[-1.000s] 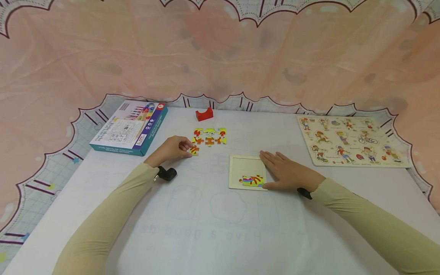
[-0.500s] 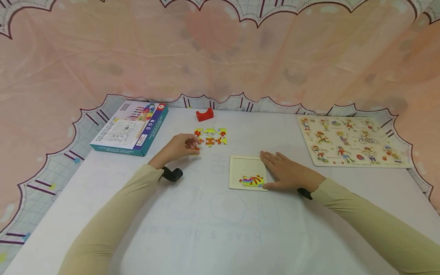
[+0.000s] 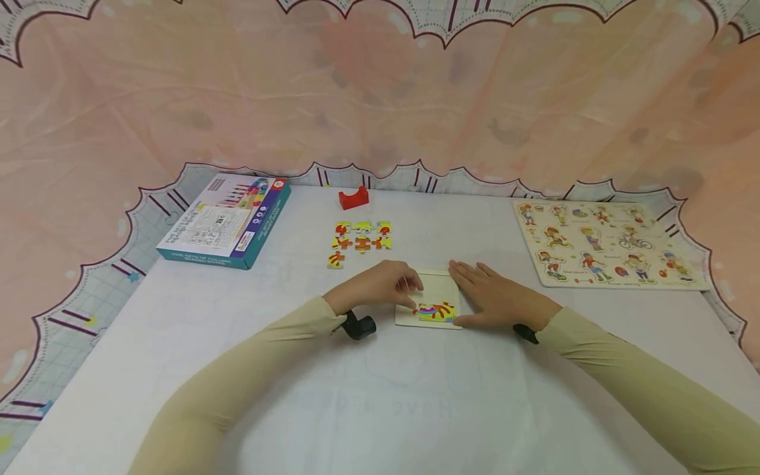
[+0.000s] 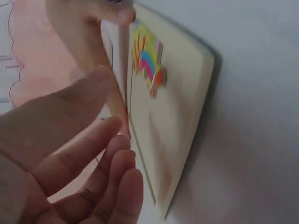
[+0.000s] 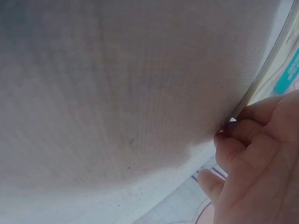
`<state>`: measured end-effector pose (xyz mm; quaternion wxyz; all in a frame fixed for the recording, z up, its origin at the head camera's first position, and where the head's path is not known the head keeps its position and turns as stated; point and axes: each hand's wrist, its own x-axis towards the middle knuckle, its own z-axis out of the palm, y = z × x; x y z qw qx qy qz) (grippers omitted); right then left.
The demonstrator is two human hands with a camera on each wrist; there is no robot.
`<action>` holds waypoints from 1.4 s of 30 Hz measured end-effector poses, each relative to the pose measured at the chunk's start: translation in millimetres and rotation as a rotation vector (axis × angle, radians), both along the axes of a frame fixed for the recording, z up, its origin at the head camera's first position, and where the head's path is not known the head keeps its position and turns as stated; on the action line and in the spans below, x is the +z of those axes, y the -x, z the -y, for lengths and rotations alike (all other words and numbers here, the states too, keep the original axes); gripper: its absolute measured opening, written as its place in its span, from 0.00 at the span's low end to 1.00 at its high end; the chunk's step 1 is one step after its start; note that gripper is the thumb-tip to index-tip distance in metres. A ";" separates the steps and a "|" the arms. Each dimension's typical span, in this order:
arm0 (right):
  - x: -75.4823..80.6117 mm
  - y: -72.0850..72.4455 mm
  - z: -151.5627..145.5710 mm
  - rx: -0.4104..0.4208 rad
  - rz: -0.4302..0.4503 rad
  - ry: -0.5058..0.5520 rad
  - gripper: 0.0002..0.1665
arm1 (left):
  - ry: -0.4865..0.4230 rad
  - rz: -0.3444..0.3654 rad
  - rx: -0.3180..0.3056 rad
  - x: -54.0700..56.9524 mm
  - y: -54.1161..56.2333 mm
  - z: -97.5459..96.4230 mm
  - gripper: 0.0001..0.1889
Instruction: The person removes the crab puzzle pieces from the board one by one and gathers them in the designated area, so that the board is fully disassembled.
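Note:
In the head view my left hand (image 3: 386,287) is over the left side of a shallow wooden puzzle tray (image 3: 406,319). Its fingers are loosely bent and hold nothing; the left wrist view shows a gap between the thumb (image 4: 88,93) and the other fingers. Joined jigsaw pieces (image 3: 436,312), with a rainbow and red strokes on yellow, lie in the tray's lower right part. My right hand (image 3: 501,297) rests along the tray's right edge, fingers extended, thumb at the lower corner. More jigsaw pieces (image 3: 362,244) lie on the table beyond the tray, one (image 3: 335,260) at their lower left.
A red curved block (image 3: 353,197) stands behind the loose pieces. At the back left lies a flat toy box (image 3: 222,221) with a teal side. A wooden board with sports figures (image 3: 611,244) occupies the back right. A patterned pink curtain (image 3: 380,99) hangs behind the table.
My left hand has left the loose pieces at the back and moved right and nearer, over to the tray. The lower-left piece it was touching is uncovered on the table. My right hand stays put.

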<state>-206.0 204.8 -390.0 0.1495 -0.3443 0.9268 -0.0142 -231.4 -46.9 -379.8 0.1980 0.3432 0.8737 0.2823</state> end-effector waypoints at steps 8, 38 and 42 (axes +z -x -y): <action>1.4 -1.6 0.5 0.008 -0.012 0.018 0.57 | 0.082 -0.002 -0.004 -9.0 -9.6 -13.1 0.10; -2.4 -0.4 -0.8 0.015 -0.031 0.017 0.58 | -0.023 0.015 0.034 -14.2 -19.5 -19.0 0.14; -2.9 0.6 -1.1 0.019 -0.038 0.012 0.58 | -0.027 0.018 0.027 -14.9 -19.1 -18.1 0.13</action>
